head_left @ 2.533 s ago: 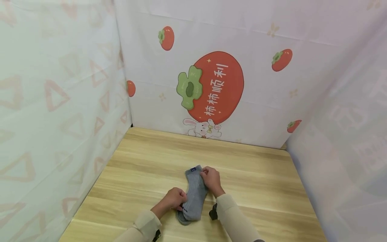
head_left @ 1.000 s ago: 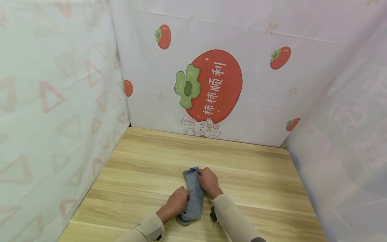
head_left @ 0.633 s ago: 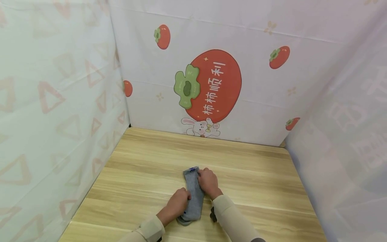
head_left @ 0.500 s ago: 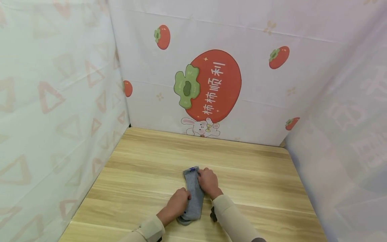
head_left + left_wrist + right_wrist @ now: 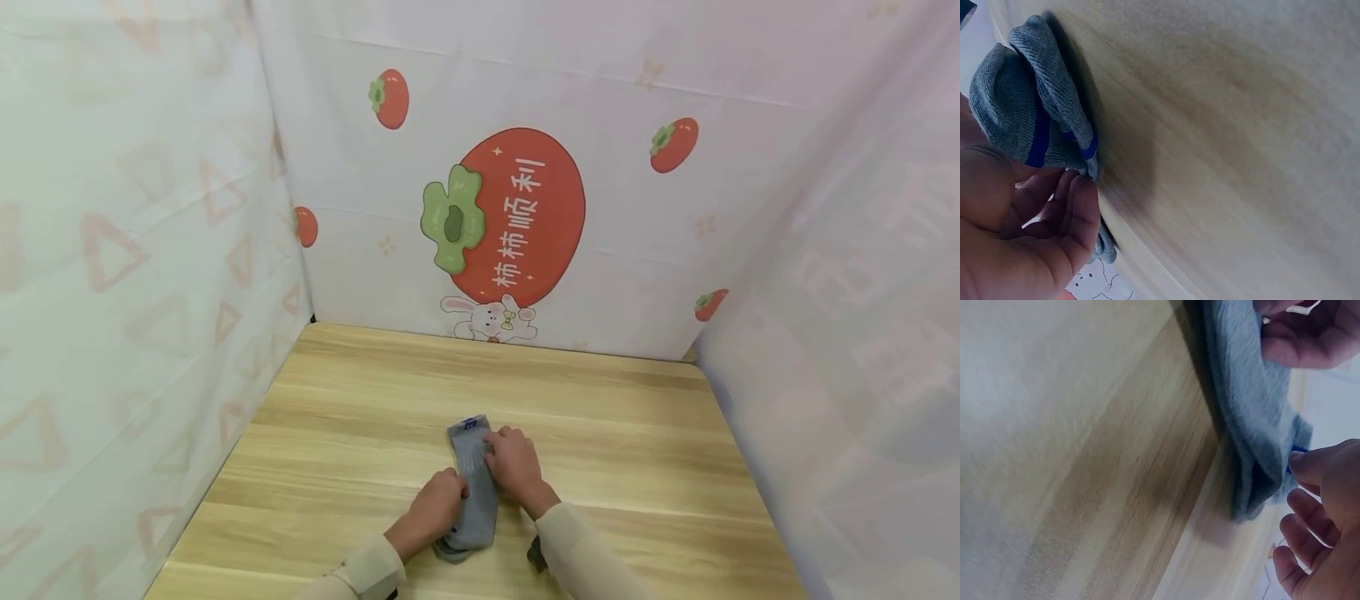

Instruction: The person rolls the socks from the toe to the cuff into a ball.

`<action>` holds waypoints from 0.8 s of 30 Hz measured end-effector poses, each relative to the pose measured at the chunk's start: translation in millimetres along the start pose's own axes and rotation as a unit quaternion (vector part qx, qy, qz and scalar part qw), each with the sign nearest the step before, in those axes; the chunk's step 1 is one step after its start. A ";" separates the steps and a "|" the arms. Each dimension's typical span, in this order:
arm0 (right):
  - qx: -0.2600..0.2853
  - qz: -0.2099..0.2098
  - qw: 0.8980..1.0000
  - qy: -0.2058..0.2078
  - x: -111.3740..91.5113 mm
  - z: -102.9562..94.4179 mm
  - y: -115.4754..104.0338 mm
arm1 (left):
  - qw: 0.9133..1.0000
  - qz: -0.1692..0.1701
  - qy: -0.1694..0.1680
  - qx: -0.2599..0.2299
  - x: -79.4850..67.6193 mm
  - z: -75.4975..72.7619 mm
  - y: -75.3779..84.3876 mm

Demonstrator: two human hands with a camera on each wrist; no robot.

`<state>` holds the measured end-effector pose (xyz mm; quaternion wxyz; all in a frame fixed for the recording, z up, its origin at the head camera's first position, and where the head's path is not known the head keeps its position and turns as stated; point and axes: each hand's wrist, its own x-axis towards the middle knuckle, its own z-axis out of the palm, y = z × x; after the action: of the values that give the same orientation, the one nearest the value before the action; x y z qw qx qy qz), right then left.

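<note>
A pair of grey socks [image 5: 477, 510] lies stacked on the wooden table, cuffs toward the back wall and toes toward me. A dark blue label marks the top cuff. My left hand [image 5: 435, 507] pinches the socks' left edge about midway; in the left wrist view the left fingertips [image 5: 1085, 203] meet the knit beside the blue stripes. At the right edge near the cuff is my right hand [image 5: 515, 467]. The right wrist view shows its thumb against the socks [image 5: 1244, 394] and its other fingers [image 5: 1300, 534] loosely bent, apart from the fabric.
The wooden table [image 5: 360, 400] ends at a white back wall [image 5: 630, 283] printed with persimmons and a rabbit. Pale cloth walls stand at left [image 5: 172, 333] and right [image 5: 810, 400].
My right hand has loosened from the cuff edge and slid slightly toward me along the socks. The left hand has moved from near the toes up to mid-sock and pinches there. The head view has shifted slightly.
</note>
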<state>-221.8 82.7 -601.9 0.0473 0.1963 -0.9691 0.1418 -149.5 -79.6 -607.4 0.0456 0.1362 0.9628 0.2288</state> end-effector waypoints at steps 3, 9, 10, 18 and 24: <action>0.013 -0.014 1.000 0.008 -4.5 -2.8 -1.6 | 1.000 -0.002 -0.005 0.000 -0.5 -2.8 0.2; 0.037 -0.034 0.999 0.014 -18.0 -3.9 -3.8 | 1.000 0.016 -0.006 0.007 -2.1 -2.3 -4.7; 0.043 -0.036 0.998 0.012 -21.2 -4.0 -4.4 | 1.000 0.025 -0.003 0.009 -3.5 -2.2 -5.6; 0.079 -0.058 0.995 -0.013 -43.1 -4.8 -8.8 | 0.997 0.077 0.013 0.022 -17.4 -8.8 -2.6; 0.086 -0.068 0.994 -0.028 -54.6 -6.9 -13.7 | 0.996 0.088 0.001 0.005 -25.2 -15.5 6.3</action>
<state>-166.0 92.7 -599.8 0.0123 0.2690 -0.9387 0.2151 -126.3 -88.0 -590.1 0.0236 0.2199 0.9484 0.2274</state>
